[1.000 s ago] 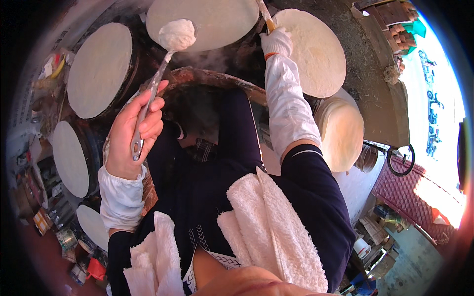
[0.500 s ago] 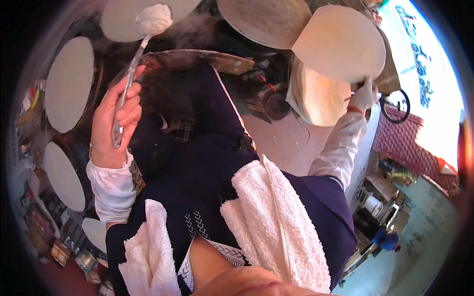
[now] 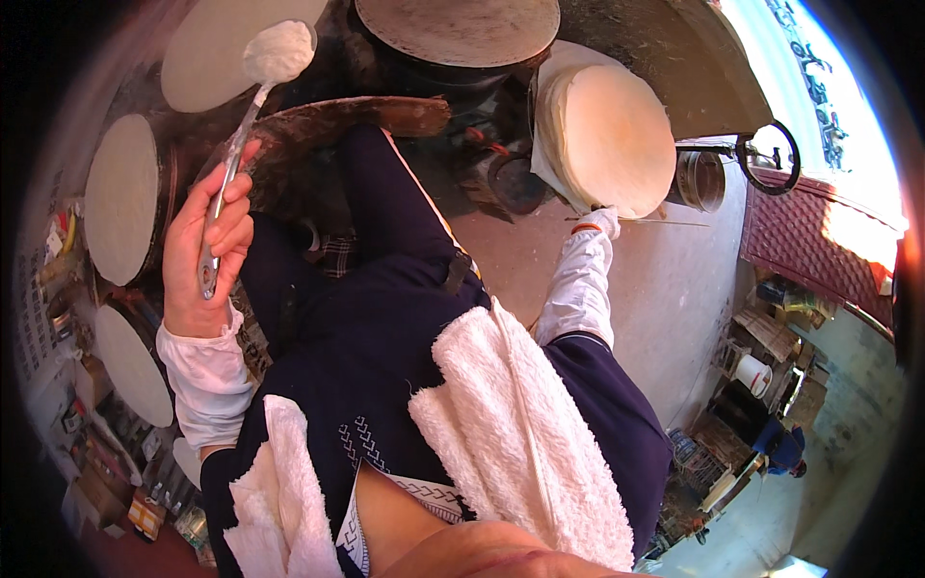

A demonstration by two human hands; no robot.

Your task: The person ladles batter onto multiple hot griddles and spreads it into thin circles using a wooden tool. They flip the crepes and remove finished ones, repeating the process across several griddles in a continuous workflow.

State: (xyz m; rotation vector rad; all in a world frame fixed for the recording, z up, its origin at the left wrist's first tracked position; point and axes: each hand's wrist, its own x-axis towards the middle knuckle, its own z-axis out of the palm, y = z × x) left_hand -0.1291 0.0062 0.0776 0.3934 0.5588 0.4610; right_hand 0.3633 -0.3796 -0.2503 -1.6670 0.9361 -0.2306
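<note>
- Thin, round, cream-coloured flatbreads (image 3: 621, 140) lie in a stack right of centre in the upper half of the frame, overlapping unevenly, with paler edges showing along the left side.
- Around the upper and left parts of the frame stand round griddles: one with a worn, brownish-grey metal top (image 3: 458, 31) at the top centre, and others under smooth pale discs at the upper left (image 3: 217, 58), the left (image 3: 122, 199) and the lower left (image 3: 133, 366).
- Below the upper griddles runs a curved, rough, reddish-brown rim (image 3: 356, 116).
- Smooth pinkish-grey floor (image 3: 665, 279) spreads right of centre, meeting a maroon panel with a diamond pattern (image 3: 819, 241) near the right edge.
- At the upper right are a broad brown board (image 3: 665, 58), a black ring (image 3: 769, 157) and strong daylight; a white bucket (image 3: 752, 376) sits among clutter at the lower right.
- The right hand (image 3: 602, 222), in a white knitted glove with an orange band at the wrist, is at the stack's lower edge. The flatbreads lie just above it in the frame; I cannot make out whether its fingers are curled round anything.
- The left hand (image 3: 207, 231), bare, wraps its fingers round the handle of a long silvery metal ladle (image 3: 235, 154), well apart from the stack; the raised bowl end carries a thick white mound of batter (image 3: 277, 52).
</note>
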